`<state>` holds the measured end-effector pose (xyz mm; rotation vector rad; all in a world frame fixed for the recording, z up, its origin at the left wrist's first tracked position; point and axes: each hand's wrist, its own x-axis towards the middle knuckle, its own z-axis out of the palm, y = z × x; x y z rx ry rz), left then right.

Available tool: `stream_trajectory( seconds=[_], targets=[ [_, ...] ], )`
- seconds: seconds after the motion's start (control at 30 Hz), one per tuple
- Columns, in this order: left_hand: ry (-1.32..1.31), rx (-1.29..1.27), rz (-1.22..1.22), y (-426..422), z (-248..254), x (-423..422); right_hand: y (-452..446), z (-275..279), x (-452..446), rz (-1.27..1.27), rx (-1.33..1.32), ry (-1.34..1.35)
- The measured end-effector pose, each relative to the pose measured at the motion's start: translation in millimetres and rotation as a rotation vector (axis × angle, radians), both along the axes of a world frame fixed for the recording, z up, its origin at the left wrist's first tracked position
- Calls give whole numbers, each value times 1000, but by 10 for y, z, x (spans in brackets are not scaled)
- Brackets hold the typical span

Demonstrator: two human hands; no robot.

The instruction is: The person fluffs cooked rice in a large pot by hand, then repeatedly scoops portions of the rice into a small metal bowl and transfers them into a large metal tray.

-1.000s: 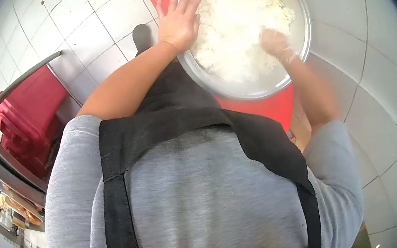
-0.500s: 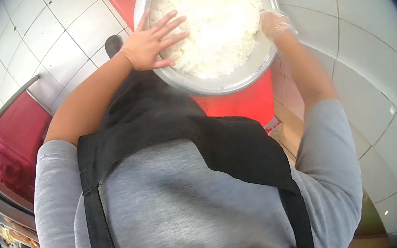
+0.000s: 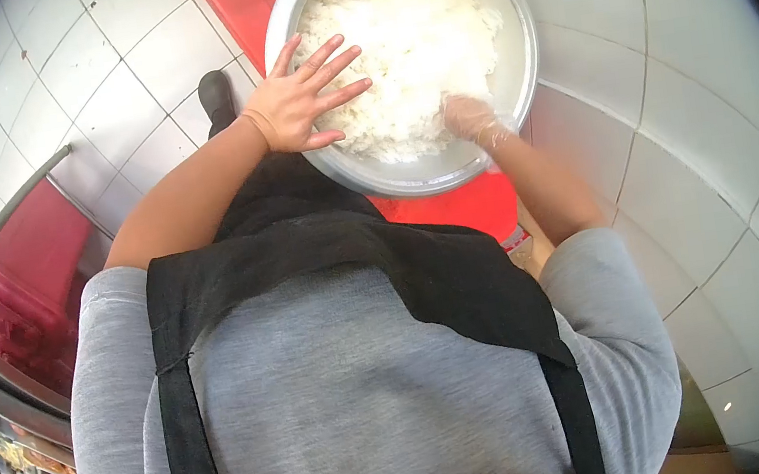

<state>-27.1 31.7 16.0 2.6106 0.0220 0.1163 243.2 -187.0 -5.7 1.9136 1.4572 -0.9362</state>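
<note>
A large round metal basin (image 3: 525, 93) holds a heap of white cooked rice (image 3: 397, 38). My bare left hand (image 3: 300, 104) is open, its fingers spread over the left rim and the edge of the rice. My right hand (image 3: 471, 119), in a clear plastic glove, is inside the basin at the lower right of the heap. Its fingers are curled into the rice, with the fingertips hidden. The basin rests on a red surface (image 3: 463, 216).
White tiled wall (image 3: 675, 150) curves close along the right. Tiled floor (image 3: 108, 71) lies to the left, with a dark shoe (image 3: 215, 96) near the basin. A red bin (image 3: 27, 293) and a metal rail (image 3: 16, 203) stand at the left.
My right hand has moved from the basin's right rim down and left into the rice. My left hand stays spread at the left rim, slightly shifted to the right and down.
</note>
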Motion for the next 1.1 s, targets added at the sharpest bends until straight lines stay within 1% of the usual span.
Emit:
stream_trajectory(
  seconds=[0.07,0.13,0.17,0.27,0.3,0.33,0.4,0.53,0.6,0.63,0.73,0.83,0.93,0.97,1.03,1.1],
  targets=[
    [-1,-17,0,-9,3,-12,-51,67,-249,-193,19,3],
    [-4,-21,-4,8,21,-13,-128,68,-446,-252,-26,35],
    [-12,-25,-1,9,15,-18,-170,30,-496,-280,-43,52],
    [0,-21,0,5,16,-16,-637,-326,-522,-218,149,243],
    [29,-5,-5,8,47,-17,-494,-176,-555,-417,159,324],
    [58,9,-13,9,65,-11,-176,166,-654,-619,168,403],
    [8,-29,-6,5,38,-16,220,532,-636,-602,149,361],
    [-17,-87,-36,13,13,-23,890,405,104,289,20,-113],
    [83,-36,-129,72,117,-26,1077,662,332,272,100,-242],
    [131,-12,-175,87,168,-26,1115,822,447,33,212,-252],
    [140,-32,-392,63,229,-39,1089,957,689,25,29,-434],
    [96,10,-420,-9,139,-25,1000,956,452,26,-109,-475],
    [97,-6,-397,-38,79,-26,581,557,395,66,-125,-496],
    [107,-6,-386,-33,73,-28,486,461,437,64,-98,-450],
    [123,-12,-383,-53,90,-23,237,341,575,45,-57,-359],
    [138,-17,-388,-55,112,-9,149,252,634,-42,-121,-381]
  ],
)
